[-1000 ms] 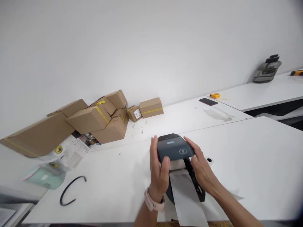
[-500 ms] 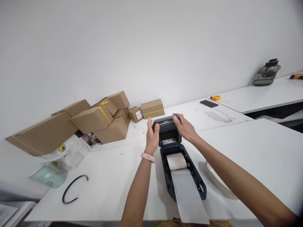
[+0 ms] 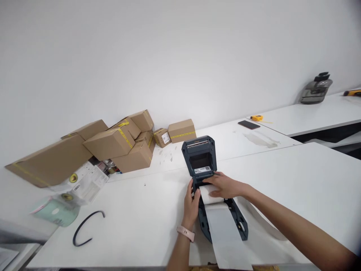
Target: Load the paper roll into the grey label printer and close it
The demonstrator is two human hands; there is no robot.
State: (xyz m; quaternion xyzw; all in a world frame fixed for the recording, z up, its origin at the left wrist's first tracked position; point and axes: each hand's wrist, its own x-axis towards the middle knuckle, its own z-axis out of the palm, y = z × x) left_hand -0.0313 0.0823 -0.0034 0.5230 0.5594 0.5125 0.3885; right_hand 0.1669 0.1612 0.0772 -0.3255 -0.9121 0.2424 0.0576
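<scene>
A dark blue-grey label printer (image 3: 207, 235) stands on the white table with its lid (image 3: 200, 155) tipped up and back. A white label roll (image 3: 207, 195) sits inside, and a strip of its paper (image 3: 229, 239) runs forward over the front and past the table edge. My left hand (image 3: 191, 201) holds the left side wall of the printer, thumb on the inner side. Reaching in from the right, my right hand (image 3: 224, 185) grips over the top of the label roll; some of its fingertips are hidden behind the roll.
Cardboard boxes (image 3: 132, 156) are piled at the back left. A black curved band (image 3: 81, 227) and a green pouch (image 3: 58, 210) lie left. A phone (image 3: 249, 124), a yellow tape measure (image 3: 256, 118) and a bottle (image 3: 316, 90) are at the back right. White paper (image 3: 263, 218) lies right of the printer.
Both hands have let go of the raised lid and come down toward me. The left now holds the printer's side, the right the label roll. The lid stays up by itself.
</scene>
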